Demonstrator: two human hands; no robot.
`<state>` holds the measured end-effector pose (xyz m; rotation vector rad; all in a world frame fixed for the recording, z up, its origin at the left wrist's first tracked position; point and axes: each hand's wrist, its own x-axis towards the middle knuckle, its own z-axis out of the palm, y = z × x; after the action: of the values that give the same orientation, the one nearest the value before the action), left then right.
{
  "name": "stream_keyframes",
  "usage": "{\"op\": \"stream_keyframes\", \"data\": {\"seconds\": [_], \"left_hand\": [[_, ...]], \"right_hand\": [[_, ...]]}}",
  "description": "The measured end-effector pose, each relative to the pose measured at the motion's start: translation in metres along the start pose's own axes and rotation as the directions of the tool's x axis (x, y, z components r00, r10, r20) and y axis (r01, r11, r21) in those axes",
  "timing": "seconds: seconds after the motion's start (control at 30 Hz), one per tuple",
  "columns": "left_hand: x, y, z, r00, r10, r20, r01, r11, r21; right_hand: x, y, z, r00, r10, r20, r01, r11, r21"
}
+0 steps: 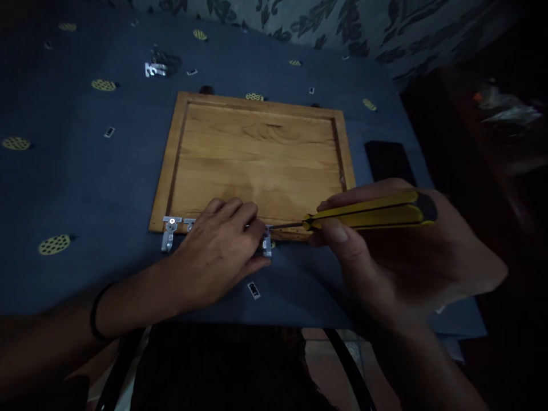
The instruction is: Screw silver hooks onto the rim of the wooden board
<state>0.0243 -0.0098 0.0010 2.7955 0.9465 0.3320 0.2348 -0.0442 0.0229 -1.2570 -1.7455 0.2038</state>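
Observation:
A framed wooden panel (261,148) lies flat on the cloth-covered table, its recessed side up. My right hand (398,257) is closed around a yellow-and-black screwdriver (368,212), whose thin shaft points left. The tip meets a small metal hook (268,244) at the panel's near edge; the screw itself cannot be made out. Curled over that same edge, my left hand (218,248) pinches beside this hook, fingers above and thumb below. Further left, another metal hook (170,231) is fixed with a visible screw, and a third metal piece (189,225) is partly hidden by my left hand.
Loose metal hooks (156,69) lie on the blue patterned tablecloth (85,188) at the back left. A dark flat object (389,161) rests right of the panel. Behind the table hangs leaf-patterned fabric (317,25). A crumpled plastic bag (509,105) sits in shadow at far right.

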Motion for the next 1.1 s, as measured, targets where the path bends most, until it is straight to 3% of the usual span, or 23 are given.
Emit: {"op": "stream_keyframes", "data": {"seconds": [0.4, 0.87, 1.1], "left_hand": [[0.000, 0.000, 0.000, 1.000, 0.015, -0.025, -0.014, 1.000, 0.016], [0.000, -0.001, 0.002, 0.999, 0.014, -0.033, -0.014, 1.000, 0.023], [0.000, -0.001, 0.001, 0.999, 0.027, -0.044, -0.027, 1.000, 0.003]], "right_hand": [[-0.006, -0.006, 0.006, 0.997, 0.072, -0.013, -0.071, 0.997, 0.041], [0.001, 0.001, 0.005, 0.995, -0.098, 0.027, 0.095, 0.992, 0.084], [0.005, 0.000, 0.007, 0.999, -0.004, 0.032, -0.003, 0.975, 0.223]]}}
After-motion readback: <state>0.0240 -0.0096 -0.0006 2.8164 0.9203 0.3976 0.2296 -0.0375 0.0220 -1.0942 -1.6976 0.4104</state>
